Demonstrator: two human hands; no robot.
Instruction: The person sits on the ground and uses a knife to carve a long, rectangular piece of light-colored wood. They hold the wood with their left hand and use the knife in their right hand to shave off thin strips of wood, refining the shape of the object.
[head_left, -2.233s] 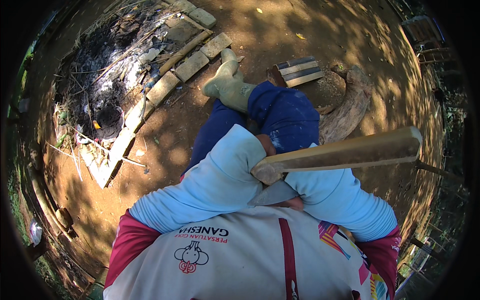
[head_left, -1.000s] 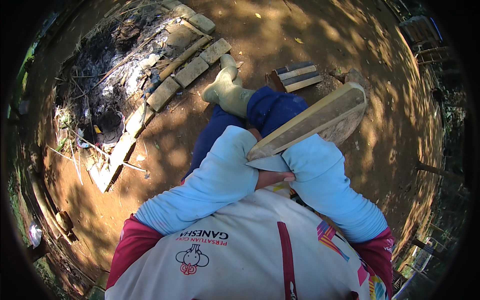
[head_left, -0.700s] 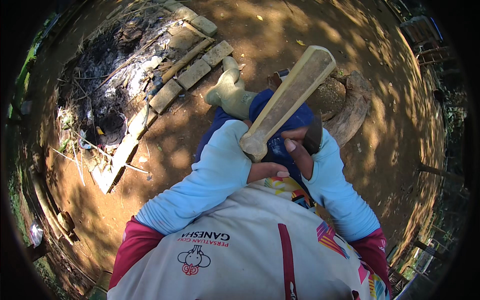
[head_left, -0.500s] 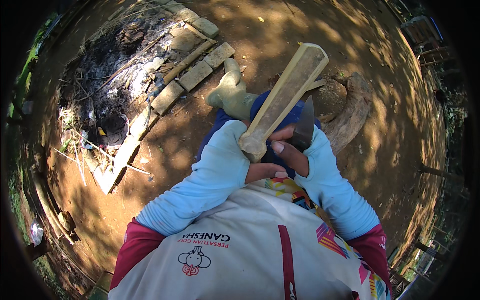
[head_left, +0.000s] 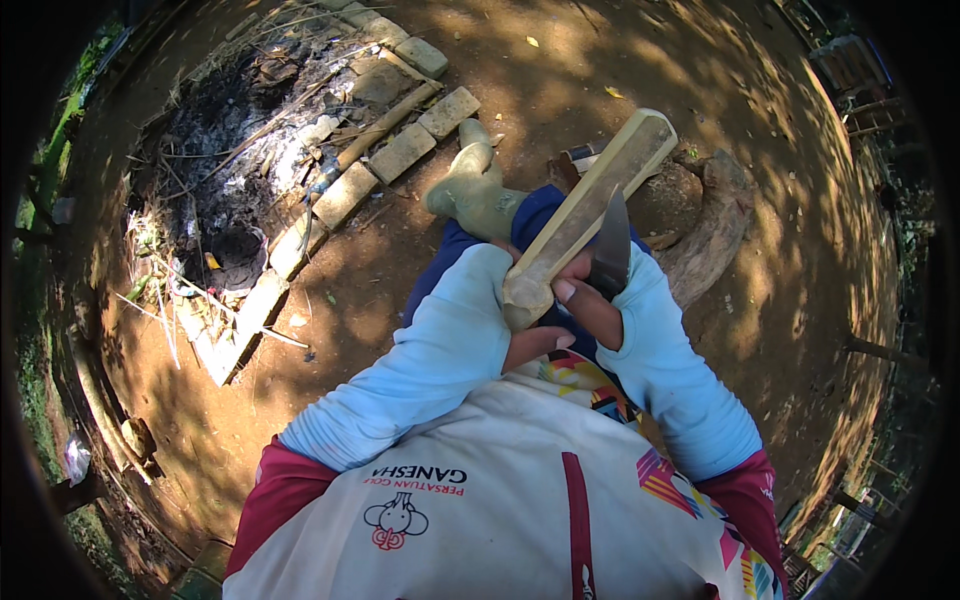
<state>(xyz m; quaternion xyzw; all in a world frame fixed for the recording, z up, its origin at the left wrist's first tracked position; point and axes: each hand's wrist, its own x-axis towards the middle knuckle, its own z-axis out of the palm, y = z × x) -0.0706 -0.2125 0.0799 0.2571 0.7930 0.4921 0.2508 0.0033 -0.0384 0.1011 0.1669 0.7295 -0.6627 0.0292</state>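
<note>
Wooden stick (head_left: 590,210) gripped at its base by left hand (head_left: 530,335); right hand (head_left: 590,300) clutches blade (head_left: 610,245) alongside.

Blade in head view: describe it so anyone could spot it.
Start at the long pale wooden stave slanting up from the left hand at picture centre. The dark grey blade lies against its right edge, held by the right hand; it is the only metal thing there.
</note>
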